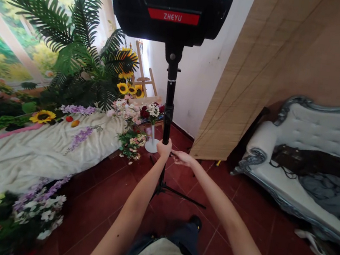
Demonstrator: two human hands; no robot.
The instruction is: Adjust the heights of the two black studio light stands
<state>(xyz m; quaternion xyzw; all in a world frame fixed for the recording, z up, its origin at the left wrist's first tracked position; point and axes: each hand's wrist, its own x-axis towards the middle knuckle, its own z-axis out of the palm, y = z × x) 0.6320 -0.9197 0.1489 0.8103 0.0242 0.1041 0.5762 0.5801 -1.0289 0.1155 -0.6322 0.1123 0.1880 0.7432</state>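
One left hand is clenched round the slim black cylindrical pole, which stands at the centre; one right hand, fingers loosely extended, is just beside it at 4 o'clock. One black boxy lamp tops the pole at 12 o'clock. One white tufted sofa sits at 3 o'clock; two small rounded items, one red, one orange, lie at 9 o'clock

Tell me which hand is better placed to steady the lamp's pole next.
Left, most likely: the left hand is wrapped around the pole below the lamp, while the right hand is beside it, not wrapped around it.
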